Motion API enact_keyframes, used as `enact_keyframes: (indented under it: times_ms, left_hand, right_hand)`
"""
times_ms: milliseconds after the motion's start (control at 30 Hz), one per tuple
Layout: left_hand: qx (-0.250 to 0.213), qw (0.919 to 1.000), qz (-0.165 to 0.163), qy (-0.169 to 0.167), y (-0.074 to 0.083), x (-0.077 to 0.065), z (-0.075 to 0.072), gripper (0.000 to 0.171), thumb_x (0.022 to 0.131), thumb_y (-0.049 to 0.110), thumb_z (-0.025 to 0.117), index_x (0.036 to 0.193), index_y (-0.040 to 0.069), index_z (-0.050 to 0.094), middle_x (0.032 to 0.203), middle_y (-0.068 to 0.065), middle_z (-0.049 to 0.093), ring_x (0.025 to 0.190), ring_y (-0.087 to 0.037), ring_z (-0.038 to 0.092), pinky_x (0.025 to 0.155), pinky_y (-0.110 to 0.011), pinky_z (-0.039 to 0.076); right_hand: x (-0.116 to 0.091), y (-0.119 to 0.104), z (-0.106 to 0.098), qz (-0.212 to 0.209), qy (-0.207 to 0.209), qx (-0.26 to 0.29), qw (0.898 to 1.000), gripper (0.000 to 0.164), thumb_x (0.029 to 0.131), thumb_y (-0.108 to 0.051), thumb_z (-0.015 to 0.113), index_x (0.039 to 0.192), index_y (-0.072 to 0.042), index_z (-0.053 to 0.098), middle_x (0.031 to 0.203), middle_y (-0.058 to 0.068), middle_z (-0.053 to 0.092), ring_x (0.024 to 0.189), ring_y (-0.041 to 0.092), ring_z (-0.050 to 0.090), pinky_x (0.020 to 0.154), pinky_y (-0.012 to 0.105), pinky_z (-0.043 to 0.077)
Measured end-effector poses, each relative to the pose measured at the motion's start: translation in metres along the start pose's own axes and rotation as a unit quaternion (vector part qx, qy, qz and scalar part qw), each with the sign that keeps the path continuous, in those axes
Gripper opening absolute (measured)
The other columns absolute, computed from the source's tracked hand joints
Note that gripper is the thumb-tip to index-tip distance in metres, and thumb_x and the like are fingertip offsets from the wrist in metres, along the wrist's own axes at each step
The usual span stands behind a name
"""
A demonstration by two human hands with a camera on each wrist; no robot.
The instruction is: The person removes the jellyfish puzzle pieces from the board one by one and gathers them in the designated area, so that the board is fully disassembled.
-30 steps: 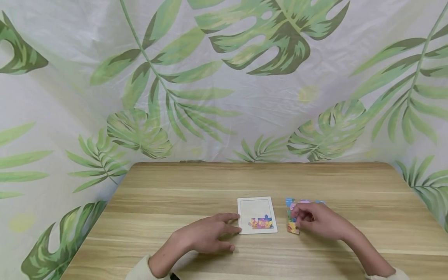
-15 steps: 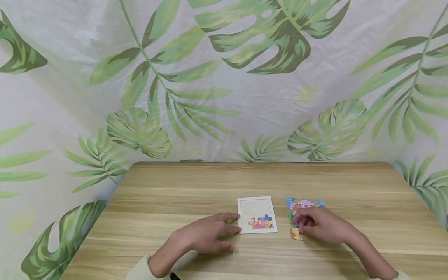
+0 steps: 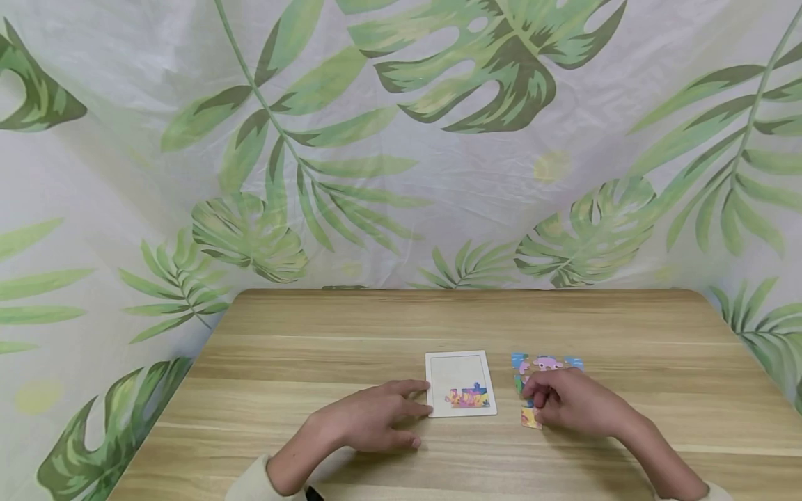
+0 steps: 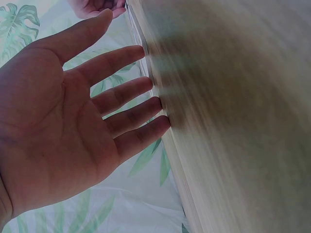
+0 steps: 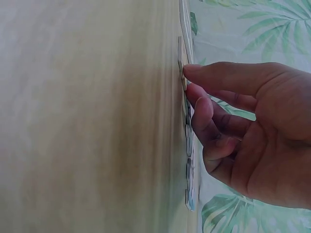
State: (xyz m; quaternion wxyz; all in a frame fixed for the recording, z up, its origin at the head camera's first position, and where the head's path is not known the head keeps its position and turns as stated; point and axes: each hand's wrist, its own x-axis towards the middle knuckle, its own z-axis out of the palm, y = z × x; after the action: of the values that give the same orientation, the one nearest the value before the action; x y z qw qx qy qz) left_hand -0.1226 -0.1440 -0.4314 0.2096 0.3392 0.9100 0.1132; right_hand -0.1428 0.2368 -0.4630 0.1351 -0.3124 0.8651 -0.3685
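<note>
A white puzzle tray [image 3: 447, 372] lies on the table, with several joined pink, yellow and blue puzzle pieces [image 3: 470, 399] in its lower right part. My left hand [image 3: 370, 419] spreads its fingers, and two fingertips rest at the tray's left edge. In the left wrist view that palm [image 4: 63, 121] faces the camera and holds nothing. My right hand [image 3: 579, 402] pinches a yellow puzzle piece [image 3: 530, 417] between thumb and index finger, beside the loose pieces. From the right wrist, the piece [image 5: 180, 48] shows edge-on, low at the tabletop, with the other fingers curled.
More loose puzzle pieces [image 3: 547, 364], blue and pink, lie right of the tray, partly hidden under my right hand. The wood-grain table [image 3: 326, 334] reaches back to a leaf-printed cloth [image 3: 376, 243].
Since a second ago the yellow piece has slid slightly right and toward me, away from the loose pieces, with my right hand. Over the last half second little moved. The left hand stayed still.
</note>
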Motion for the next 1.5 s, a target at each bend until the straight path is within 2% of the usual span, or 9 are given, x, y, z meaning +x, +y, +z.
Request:
enact_keyframes:
  times_ms: [133, 667, 900, 1233, 1500]
  left_hand:
    - [0.002, 1.0000, -0.002, 0.000, 0.000, 0.000, 0.000, 0.053, 0.101, 0.045, 0.074, 0.149, 0.025, 0.066, 0.172, 0.002, 0.042, 0.157, -0.023, 0.043, 0.123, -0.047, 0.046]
    - [-0.008, 1.0000, -0.002, 0.003, 0.000, 0.000, 0.000, 0.053, 0.100, 0.044, 0.075, 0.149, 0.025, 0.067, 0.171, 0.000, 0.043, 0.157, -0.024, 0.043, 0.124, -0.047, 0.044]
    - [-0.007, 1.0000, 0.002, 0.005, -0.001, 0.001, -0.001, 0.052, 0.100, 0.044, 0.075, 0.148, 0.024, 0.067, 0.171, -0.001, 0.043, 0.156, -0.024, 0.044, 0.125, -0.045, 0.044]
    - [-0.007, 1.0000, 0.001, -0.001, 0.000, 0.000, -0.001, 0.054, 0.101, 0.044, 0.074, 0.150, 0.025, 0.065, 0.173, 0.001, 0.041, 0.158, -0.023, 0.042, 0.125, -0.047, 0.044]
    - [-0.002, 1.0000, 0.002, -0.002, 0.000, 0.000, -0.001, 0.054, 0.101, 0.044, 0.074, 0.150, 0.025, 0.065, 0.173, 0.002, 0.041, 0.158, -0.023, 0.042, 0.124, -0.046, 0.044]
  right_hand:
    - [0.001, 0.000, 0.001, -0.017, 0.008, -0.020, 1.000, 0.023, 0.087, 0.003, 0.078, 0.106, -0.009, 0.073, 0.090, -0.009, 0.069, 0.081, -0.002, 0.059, 0.071, 0.021, 0.054]
    - [0.003, -0.001, 0.000, -0.003, 0.008, -0.021, 1.000, 0.023, 0.088, 0.002, 0.079, 0.106, -0.011, 0.072, 0.092, -0.008, 0.068, 0.081, -0.002, 0.057, 0.069, 0.020, 0.053]
    - [0.007, -0.006, -0.001, -0.004, 0.015, -0.031, 0.999, 0.023, 0.089, 0.006, 0.071, 0.106, -0.010, 0.072, 0.094, -0.007, 0.069, 0.086, 0.001, 0.059, 0.074, 0.021, 0.055]
    - [0.035, -0.025, 0.001, 0.021, -0.006, -0.024, 0.999, 0.016, 0.093, -0.004, 0.077, 0.105, -0.013, 0.072, 0.092, -0.009, 0.066, 0.080, 0.002, 0.060, 0.072, 0.022, 0.055]
    - [0.055, -0.033, 0.010, -0.006, -0.020, -0.009, 1.000, 0.020, 0.092, -0.002, 0.078, 0.111, -0.009, 0.074, 0.096, -0.003, 0.071, 0.083, 0.003, 0.060, 0.075, 0.022, 0.055]
